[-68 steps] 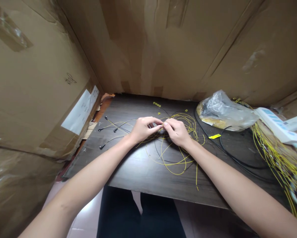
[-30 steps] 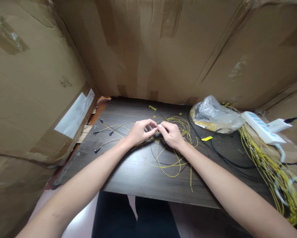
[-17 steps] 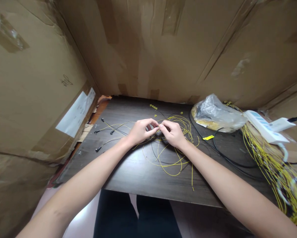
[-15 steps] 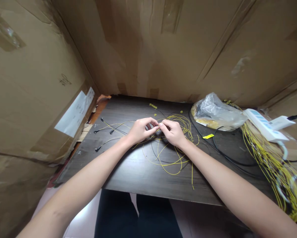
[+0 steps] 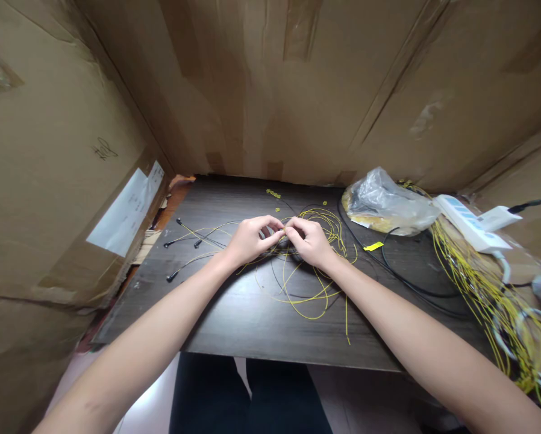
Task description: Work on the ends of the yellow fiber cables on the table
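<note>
My left hand [image 5: 251, 240] and my right hand [image 5: 310, 242] meet fingertip to fingertip over the middle of the dark table. Both are closed in a pinch on a thin yellow wire [image 5: 284, 231], mostly covered by the fingers. Around and beneath them lies a loose tangle of yellow wires [image 5: 313, 316], looping out to the right. Left of my left hand, several thin cables end in black connectors [image 5: 171, 276]. Small yellow pieces [image 5: 273, 193] lie beyond the hands, near the back of the table.
Cardboard walls [image 5: 252, 108] enclose the dark table [image 5: 234, 328] at the back and sides. On the right are a clear plastic bag [image 5: 388, 202], a white power strip [image 5: 469, 222], a black cable [image 5: 406, 282] with a yellow tag [image 5: 373, 246], and a thick bundle of yellow wires [image 5: 473, 295].
The whole view has shifted slightly, so the scene sits a little further left. Both hands stay pinched together at nearly the same place, with small fingertip movement.
</note>
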A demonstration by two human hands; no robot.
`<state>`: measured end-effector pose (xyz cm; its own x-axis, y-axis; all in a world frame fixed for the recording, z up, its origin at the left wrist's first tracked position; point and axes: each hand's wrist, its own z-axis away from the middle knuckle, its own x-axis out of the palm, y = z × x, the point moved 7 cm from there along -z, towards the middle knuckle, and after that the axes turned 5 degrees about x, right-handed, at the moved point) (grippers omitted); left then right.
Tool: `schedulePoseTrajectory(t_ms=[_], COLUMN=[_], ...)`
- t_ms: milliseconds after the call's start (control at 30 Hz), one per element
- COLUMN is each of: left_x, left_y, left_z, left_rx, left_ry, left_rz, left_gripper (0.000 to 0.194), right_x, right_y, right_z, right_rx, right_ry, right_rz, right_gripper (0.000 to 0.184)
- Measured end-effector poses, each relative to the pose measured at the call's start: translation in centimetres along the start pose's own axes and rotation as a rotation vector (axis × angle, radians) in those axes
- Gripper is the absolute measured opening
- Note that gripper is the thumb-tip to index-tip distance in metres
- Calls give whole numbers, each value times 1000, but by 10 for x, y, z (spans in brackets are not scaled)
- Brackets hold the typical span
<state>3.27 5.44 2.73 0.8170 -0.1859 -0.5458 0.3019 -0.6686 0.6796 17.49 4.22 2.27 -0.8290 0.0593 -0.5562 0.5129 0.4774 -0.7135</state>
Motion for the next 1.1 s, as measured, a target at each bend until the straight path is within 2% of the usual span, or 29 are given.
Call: schedulePoseTrajectory(t_ms=[233,467,800,1000,1100], left_x=[0,1,0,0,-1], left_y=[4,1,3,2,1], left_z=[-1,-1,0,-1,-1], left_rx=[41,36,48,16,2], left_ry=[-1,-5,20,9,20], left_rz=[-13,-22,-32,-13,-8], left_gripper=[10,10,8,9,10], right_x=[0,0,0,0,0], right_y=[-1,2,3,3,4], right_z=[-1,0,0,0,0], right_rx=[-17,25,36,35,36], right_ry=[-1,-18,4,-32,-25], right_rz=[44,-49,-7,-56,-38], right_gripper=[36,15,40,22,21])
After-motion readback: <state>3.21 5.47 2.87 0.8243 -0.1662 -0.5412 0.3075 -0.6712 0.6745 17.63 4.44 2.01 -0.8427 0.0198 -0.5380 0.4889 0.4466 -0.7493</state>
